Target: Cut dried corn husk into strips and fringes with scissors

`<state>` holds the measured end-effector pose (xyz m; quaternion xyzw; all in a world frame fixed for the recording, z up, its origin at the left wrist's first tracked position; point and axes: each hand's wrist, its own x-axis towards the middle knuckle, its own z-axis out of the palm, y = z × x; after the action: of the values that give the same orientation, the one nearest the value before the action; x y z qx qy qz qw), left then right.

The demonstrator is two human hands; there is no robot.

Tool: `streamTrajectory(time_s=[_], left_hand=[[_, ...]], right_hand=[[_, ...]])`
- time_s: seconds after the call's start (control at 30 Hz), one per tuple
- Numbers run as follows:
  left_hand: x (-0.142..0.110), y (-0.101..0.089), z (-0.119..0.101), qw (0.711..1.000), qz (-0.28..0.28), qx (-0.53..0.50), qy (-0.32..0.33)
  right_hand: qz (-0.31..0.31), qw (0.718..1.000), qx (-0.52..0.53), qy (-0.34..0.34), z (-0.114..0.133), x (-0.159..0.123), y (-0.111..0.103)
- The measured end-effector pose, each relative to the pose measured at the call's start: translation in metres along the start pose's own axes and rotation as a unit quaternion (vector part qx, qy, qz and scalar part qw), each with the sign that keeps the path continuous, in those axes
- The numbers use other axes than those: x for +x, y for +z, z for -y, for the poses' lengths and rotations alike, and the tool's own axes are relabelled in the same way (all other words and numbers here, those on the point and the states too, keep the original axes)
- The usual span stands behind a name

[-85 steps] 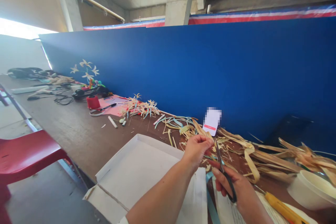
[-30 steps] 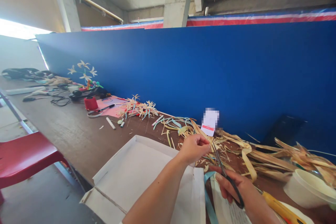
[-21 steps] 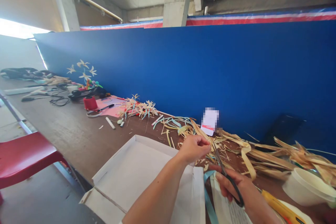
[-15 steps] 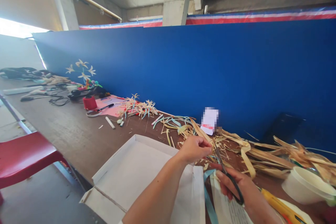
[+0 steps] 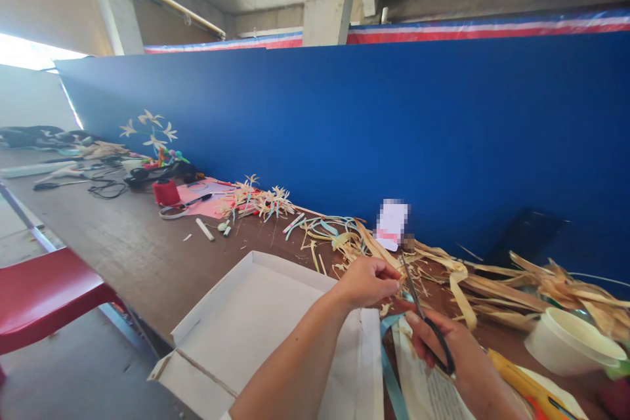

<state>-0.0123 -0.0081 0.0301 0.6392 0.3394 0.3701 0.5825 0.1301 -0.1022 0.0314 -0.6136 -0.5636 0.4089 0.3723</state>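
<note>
My right hand [image 5: 445, 344] is wrapped round the black handles of a pair of scissors [image 5: 418, 298], whose blades point up and away from me. Pinched together, the fingers of my left hand [image 5: 371, 282] are just left of the blades; a small tan bit shows at the fingertips, too small to name. Beneath my left forearm lies a shallow white cardboard box lid [image 5: 256, 315]. A light blue ribbon [image 5: 391, 377] hangs down beside its right edge. Around and behind both hands are dried tan husk strips [image 5: 485, 285] and small trimmings.
At the right stand a cream tub [image 5: 571, 341] and a yellow glue gun [image 5: 526, 384]. Farther left lie small husk flowers [image 5: 266, 200], a red thread spool [image 5: 166, 192] and black cables [image 5: 111, 187]. A blue partition [image 5: 344, 125] runs behind the table; a red chair [image 5: 44, 295] is at left.
The whole view has shifted slightly. My left fingertips are a little nearer the scissor blades, while both hands keep nearly the same pose.
</note>
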Motion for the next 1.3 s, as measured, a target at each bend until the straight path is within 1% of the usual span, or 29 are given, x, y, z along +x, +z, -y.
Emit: streamTrajectory(time_s=[0.2,0.43,0.6,0.77,1.1,1.3], left_hand=[[0.001,-0.0003,0.0026,1.0,0.004,-0.01,-0.008],[0.0,-0.0016,-0.0011,1.0,-0.003,0.02,0.019],[-0.0021,-0.0025,-0.0039,1.0,-0.003,0.019,0.013],[-0.0011,-0.0025,-0.0037,1.0,-0.004,0.019,0.01],[0.0003,-0.0039,-0.0034,0.999,-0.014,0.028,0.015],[0.0,-0.0034,-0.0034,0.999,-0.024,0.043,0.014]], right_hand=[[-0.026,1.0,-0.007,-0.007,0.0053,-0.0049,0.0035],[-0.013,1.0,-0.011,-0.004,0.0041,-0.0039,0.0021],[-0.035,0.999,-0.016,-0.008,0.0069,-0.0053,0.0027],[-0.042,0.999,-0.021,-0.012,0.0066,-0.0053,0.0038],[-0.036,0.999,-0.015,0.008,0.0044,-0.0024,0.002],[-0.048,0.999,-0.019,0.006,0.0044,-0.0026,0.002]])
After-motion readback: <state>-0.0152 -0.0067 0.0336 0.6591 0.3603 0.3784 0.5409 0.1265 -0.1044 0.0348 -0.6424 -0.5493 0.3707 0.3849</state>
